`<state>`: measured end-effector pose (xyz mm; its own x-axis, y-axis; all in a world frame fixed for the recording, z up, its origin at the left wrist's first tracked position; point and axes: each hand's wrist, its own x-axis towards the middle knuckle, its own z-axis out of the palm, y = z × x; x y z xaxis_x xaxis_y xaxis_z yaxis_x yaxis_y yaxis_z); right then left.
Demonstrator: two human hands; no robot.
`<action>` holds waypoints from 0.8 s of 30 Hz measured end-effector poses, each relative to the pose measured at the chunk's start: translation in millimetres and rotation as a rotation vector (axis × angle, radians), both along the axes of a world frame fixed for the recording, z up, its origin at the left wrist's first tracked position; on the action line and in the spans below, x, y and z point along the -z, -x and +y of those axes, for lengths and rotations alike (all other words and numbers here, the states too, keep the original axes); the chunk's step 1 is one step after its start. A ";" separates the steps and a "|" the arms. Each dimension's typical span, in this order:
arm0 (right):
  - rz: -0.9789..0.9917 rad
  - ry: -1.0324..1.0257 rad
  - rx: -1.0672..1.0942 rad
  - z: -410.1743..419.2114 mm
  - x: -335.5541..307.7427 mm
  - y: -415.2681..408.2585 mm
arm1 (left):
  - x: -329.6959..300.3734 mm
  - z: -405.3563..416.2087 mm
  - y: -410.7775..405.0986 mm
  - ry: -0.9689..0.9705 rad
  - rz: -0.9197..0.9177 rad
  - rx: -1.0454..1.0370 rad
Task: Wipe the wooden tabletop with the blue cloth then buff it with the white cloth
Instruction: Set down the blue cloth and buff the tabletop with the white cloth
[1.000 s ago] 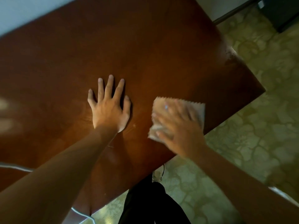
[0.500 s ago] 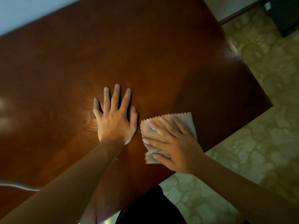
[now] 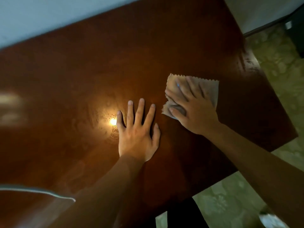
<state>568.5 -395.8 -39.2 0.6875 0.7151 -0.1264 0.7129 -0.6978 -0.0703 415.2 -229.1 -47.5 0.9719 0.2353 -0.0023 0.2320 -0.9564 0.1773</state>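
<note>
Under the spread fingers [image 3: 189, 89] of the right hand [image 3: 195, 111] lies the white cloth [image 3: 209, 89], pressed flat against the wooden tabletop [image 3: 98, 66]; the fingers are straight and fanned a little apart, blurred at the tips, and the thumb lies along the cloth's near-left corner, which is rumpled beneath it. Beyond the fingertips the cloth's zigzag-cut edge shows, and its right side reaches out past the little finger. Just beside that thumb, apart from the cloth, the left hand [image 3: 138, 137] rests palm down on the bare wood, its fingers [image 3: 139, 112] straight and splayed, thumb tucked close on the side toward the cloth. Touching the outer edge of the left hand's little finger is a bright reflected spot of light [image 3: 113, 121], with faint ringed smears in the sheen around it. Farther out from the right hand, the table's right edge carries a worn, pale patch [image 3: 248, 61]. Past the near corner lies a green patterned floor [image 3: 230, 195], and a pale wall [image 3: 49, 18] runs beyond the far edge.
</note>
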 end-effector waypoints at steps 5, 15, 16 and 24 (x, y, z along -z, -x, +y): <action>0.025 -0.085 -0.119 -31.4 5.7 64.8 | 0.9 1.3 -0.3 0.006 0.028 0.001; 0.014 -0.057 -0.190 -9.9 4.2 -15.6 | -1.0 -0.1 -0.6 0.001 0.039 -0.018; 0.007 -0.048 -0.179 -0.1 2.6 -29.1 | -1.4 -0.3 -0.4 -0.003 0.046 -0.021; 0.010 -0.114 -0.303 -10.8 2.5 -7.6 | -10.2 -1.2 -0.7 0.017 0.077 -0.041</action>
<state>576.0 -406.6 -41.6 0.4405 0.8969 -0.0392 0.8857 -0.4413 -0.1443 415.9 -230.3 -37.3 0.9581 0.2747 -0.0810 0.2849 -0.9427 0.1736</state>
